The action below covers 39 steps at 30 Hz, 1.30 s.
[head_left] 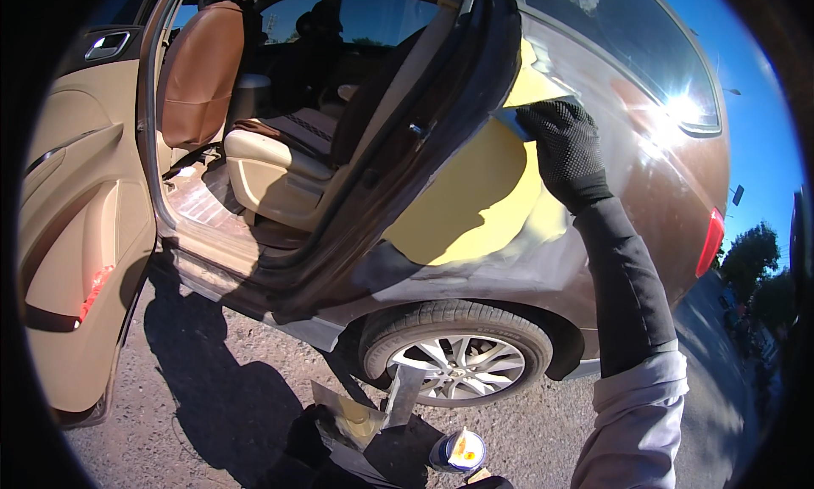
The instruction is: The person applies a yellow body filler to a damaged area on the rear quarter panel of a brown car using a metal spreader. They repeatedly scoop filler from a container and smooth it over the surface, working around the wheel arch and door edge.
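Note:
My right hand (564,150), in a black dotted glove, grips a small blue spreader (519,123) against the yellow filler patch (458,205) on the car's brown rear quarter panel, beside the door opening's edge. Grey sanded paint surrounds the patch. Low in the view, my left hand (309,438), also dark-gloved and partly in shadow, holds a metal plate (343,413) smeared with yellowish filler, with a second grey flat piece (403,391) at its right. A round blue-and-white can (448,451), with orange and pale material on top, sits just right of the plate.
The open rear door (80,192) fills the left edge, its pocket holding something red. Inside are brown and beige seats (280,150). The rear wheel (456,358) stands below the patch on sunlit pavement (195,345). A tail light (710,241) is at the right, trees beyond.

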Each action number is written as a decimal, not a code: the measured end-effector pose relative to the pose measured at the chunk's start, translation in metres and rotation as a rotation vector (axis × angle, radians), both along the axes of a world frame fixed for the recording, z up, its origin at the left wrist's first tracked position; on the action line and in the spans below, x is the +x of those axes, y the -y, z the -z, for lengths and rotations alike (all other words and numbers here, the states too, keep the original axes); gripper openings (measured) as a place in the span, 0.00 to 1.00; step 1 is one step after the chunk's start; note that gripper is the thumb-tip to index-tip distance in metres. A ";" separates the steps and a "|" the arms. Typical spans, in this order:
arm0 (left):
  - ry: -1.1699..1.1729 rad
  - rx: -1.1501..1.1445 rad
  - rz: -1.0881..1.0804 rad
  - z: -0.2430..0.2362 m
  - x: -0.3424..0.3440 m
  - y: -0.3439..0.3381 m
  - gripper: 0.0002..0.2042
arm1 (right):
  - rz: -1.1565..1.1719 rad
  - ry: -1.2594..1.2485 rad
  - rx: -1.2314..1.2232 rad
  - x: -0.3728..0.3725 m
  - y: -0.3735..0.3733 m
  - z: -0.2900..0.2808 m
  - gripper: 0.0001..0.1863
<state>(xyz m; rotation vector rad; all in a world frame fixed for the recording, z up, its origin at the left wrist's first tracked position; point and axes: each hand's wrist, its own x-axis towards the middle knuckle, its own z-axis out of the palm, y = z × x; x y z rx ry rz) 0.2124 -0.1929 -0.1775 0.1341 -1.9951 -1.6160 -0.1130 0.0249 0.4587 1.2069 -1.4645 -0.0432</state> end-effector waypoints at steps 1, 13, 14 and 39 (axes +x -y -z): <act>0.025 0.064 0.012 -0.007 -0.003 -0.002 0.20 | -0.005 0.006 0.028 0.000 -0.004 -0.001 0.15; 0.213 0.995 0.166 -0.087 -0.009 -0.018 0.10 | 0.014 0.102 0.140 -0.002 -0.071 0.024 0.19; 0.196 0.947 0.163 -0.079 -0.011 -0.017 0.09 | 0.018 0.090 0.155 -0.002 -0.077 0.028 0.18; 0.074 0.099 0.010 -0.160 -0.039 -0.046 0.04 | 0.098 0.343 0.208 0.006 -0.150 0.123 0.16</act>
